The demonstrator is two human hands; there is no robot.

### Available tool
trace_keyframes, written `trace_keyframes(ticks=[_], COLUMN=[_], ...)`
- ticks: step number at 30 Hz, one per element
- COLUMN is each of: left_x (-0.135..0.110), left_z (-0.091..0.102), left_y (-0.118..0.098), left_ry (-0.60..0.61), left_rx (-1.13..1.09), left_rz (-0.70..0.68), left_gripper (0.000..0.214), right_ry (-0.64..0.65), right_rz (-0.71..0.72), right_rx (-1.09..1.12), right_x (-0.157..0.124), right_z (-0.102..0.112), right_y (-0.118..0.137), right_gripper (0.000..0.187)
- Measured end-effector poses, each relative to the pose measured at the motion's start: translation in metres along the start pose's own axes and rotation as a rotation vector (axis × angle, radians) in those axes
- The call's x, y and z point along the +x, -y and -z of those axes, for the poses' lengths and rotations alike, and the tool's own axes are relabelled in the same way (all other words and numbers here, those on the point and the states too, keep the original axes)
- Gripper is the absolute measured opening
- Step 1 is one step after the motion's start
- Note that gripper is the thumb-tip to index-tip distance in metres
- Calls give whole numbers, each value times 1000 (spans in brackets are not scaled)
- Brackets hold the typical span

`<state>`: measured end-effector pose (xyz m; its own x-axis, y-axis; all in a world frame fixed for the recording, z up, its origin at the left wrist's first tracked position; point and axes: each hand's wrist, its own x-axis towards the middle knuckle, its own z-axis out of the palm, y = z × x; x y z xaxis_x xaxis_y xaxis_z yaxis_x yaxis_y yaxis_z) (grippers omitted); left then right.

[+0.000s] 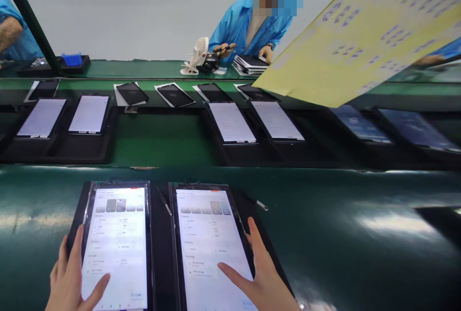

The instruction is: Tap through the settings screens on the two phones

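One left tablet (pixel 117 248) and one right tablet (pixel 207 248) lie side by side on a black tray (pixel 163 243), and I'd guess they're stiff, slick, lightish and fragile, best gripped by the long outer edges, where the left hand (pixel 74 275) and right hand (pixel 264 272) spread wide.

Two hands over a pair of lit tablets on a dark tray.
The left hand (pixel 72 282) spreads its fingers along the outer edge of the left tablet (pixel 120 248), thumb over the screen; the right hand (pixel 266 272) spans the outer edge of the right tablet (pixel 205 253) likewise. Beyond the black tray (pixel 162 253), more tablets (pixel 233 122) lie in a row, a yellow sheet (pixel 345 46) hangs at upper right, and a person in blue (pixel 232 25) sits behind a white fan (pixel 200 52).
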<state>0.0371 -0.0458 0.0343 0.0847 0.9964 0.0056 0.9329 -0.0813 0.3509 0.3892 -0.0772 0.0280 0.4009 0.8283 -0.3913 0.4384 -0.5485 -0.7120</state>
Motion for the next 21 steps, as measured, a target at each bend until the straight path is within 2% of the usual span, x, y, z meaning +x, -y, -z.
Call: trace_keyframes(ticks=[10,21], left_x=[-1,-1], left_z=[0,-1], left_y=[-1,1], left_ry=[-18,-14], left_rx=[-3,9], left_rz=[-4,-10], left_gripper=[69,70], right_ry=[-29,-38], right_rz=[70,81], right_rx=[-1,-41], right_x=[-1,-2], right_z=[-2,-3], right_y=[-3,-4], right_gripper=[102,97])
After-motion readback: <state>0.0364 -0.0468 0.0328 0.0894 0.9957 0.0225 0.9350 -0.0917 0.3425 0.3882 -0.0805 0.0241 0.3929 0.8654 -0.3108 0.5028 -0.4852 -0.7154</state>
